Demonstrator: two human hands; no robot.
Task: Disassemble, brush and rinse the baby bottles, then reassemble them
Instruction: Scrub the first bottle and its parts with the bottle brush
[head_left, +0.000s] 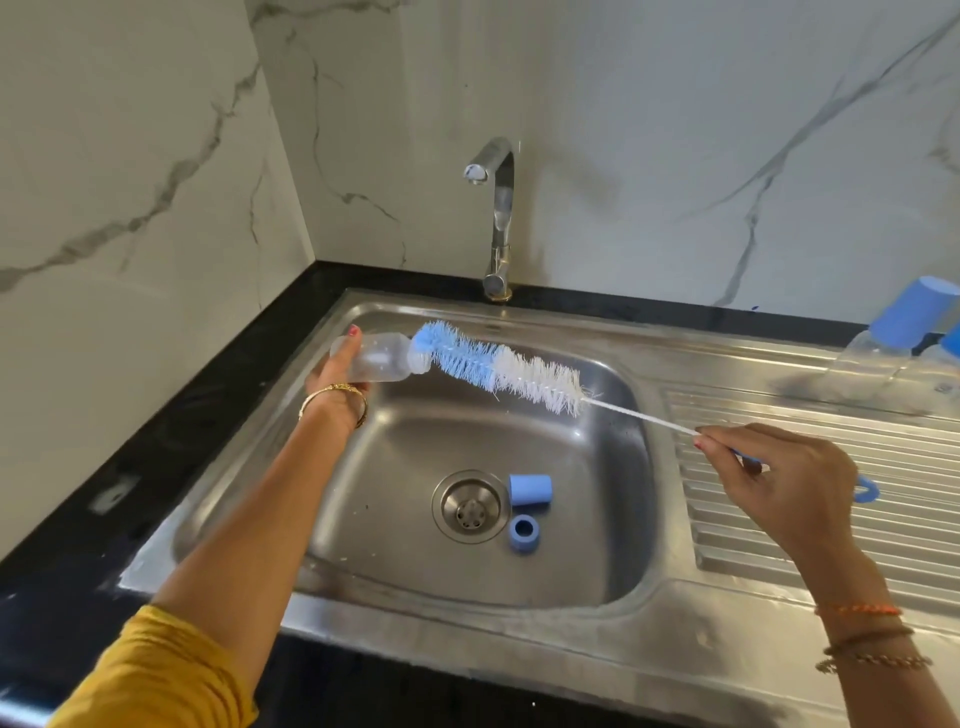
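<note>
brushed stainless steel sink, kinda dull sheen, ribbed drainboard | shiny chrome tap | clear, slightly cloudy plastic baby bottle | long brush with soft blue and white bristles on a twisted white wire | matt blue plastic cap and ring | glossy white marble-look wall | polished black stone counter

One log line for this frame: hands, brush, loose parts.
left hand: holds bottle | right hand: holds brush, tip at mouth | cap, ring: in sink
</note>
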